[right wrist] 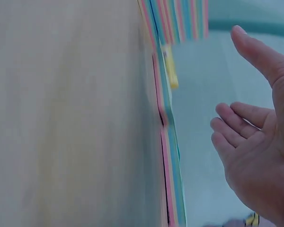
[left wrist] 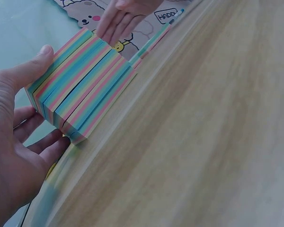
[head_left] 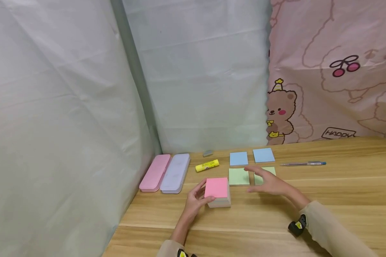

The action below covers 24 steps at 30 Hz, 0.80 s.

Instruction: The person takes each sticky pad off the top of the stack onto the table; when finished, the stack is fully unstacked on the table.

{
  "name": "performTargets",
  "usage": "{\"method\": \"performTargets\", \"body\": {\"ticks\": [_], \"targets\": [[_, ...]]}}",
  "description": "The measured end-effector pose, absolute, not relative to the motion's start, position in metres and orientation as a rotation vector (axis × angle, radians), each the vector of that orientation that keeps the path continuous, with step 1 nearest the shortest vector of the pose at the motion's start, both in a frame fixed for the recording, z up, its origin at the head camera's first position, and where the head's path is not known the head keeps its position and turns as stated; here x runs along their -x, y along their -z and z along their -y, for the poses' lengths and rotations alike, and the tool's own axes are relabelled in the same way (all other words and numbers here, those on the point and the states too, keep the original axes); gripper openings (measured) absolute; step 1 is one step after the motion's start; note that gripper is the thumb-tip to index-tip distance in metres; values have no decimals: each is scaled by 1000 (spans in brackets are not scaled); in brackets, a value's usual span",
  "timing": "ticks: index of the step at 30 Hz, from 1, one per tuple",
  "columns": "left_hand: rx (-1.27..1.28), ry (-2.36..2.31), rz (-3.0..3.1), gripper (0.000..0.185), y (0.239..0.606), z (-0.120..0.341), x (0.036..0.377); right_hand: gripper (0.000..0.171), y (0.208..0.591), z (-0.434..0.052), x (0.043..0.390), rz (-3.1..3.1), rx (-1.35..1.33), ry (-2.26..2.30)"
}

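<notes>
In the head view, my left hand (head_left: 194, 204) holds the left side of a thick stack of sticky notes (head_left: 217, 187) with a pink top. The left wrist view shows the stack's striped edges (left wrist: 83, 82), with the thumb on its upper side and curled fingers underneath. My right hand (head_left: 271, 184) hovers right of the stack, over two green sticky note pads (head_left: 239, 176), partly hiding the right one. In the right wrist view, the right hand (right wrist: 258, 151) has its fingers spread and nothing in its palm. Two blue sticky note pads (head_left: 238, 159) lie behind the green ones.
A pink case (head_left: 155, 172) and a lavender case (head_left: 175, 173) lie side by side at the table's left. Behind the stack are a yellow glue stick (head_left: 207, 165) and a small grey object (head_left: 207, 153). A pen (head_left: 303, 164) lies at right. Cloth-like sheets hang behind the table.
</notes>
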<state>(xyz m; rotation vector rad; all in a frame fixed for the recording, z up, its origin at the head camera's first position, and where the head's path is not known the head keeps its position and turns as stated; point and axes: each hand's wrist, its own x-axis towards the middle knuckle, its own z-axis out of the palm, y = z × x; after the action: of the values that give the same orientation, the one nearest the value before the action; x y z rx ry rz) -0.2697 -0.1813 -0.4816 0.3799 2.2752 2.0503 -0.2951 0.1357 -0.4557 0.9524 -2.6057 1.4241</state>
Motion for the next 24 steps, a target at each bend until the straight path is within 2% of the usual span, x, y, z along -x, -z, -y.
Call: {"method": "performTargets", "body": {"ticks": [9, 24], "targets": [[-374, -2024, -2286, 77, 481, 181, 269, 76, 456, -99, 290, 2594, -999, -1451], [-386, -1976, -2274, 81, 481, 182, 270, 94, 461, -62, 288, 2699, -955, -1572]]}}
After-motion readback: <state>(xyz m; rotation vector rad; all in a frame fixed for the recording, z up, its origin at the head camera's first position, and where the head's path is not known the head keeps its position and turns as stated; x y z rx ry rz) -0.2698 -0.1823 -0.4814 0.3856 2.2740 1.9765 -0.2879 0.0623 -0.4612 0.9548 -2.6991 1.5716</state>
